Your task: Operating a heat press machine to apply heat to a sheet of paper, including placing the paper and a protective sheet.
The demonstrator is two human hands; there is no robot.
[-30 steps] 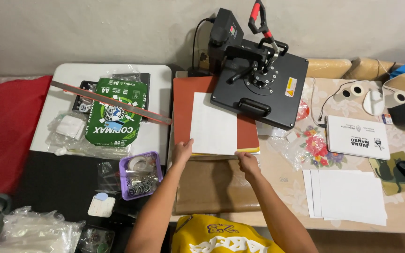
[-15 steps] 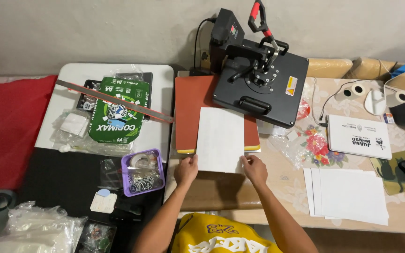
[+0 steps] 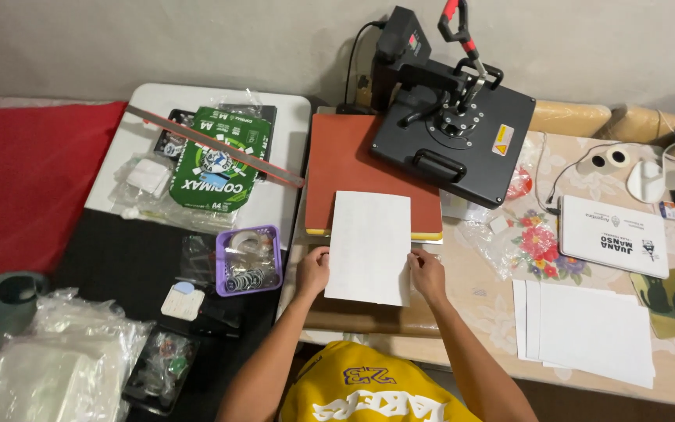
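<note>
We held the white sheet [image 3: 369, 247] by its lower side edges — left hand [image 3: 313, 271] and right hand [image 3: 428, 273], fingers pinching it — its top overlapping the red press pad [image 3: 353, 160] beside the black heat press [image 3: 451, 125].

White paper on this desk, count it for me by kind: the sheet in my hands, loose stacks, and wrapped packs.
White paper sheet held by left hand and right hand: 1
Loose white paper stack: 1
Green wrapped paper pack: 1
Total: 3
</note>
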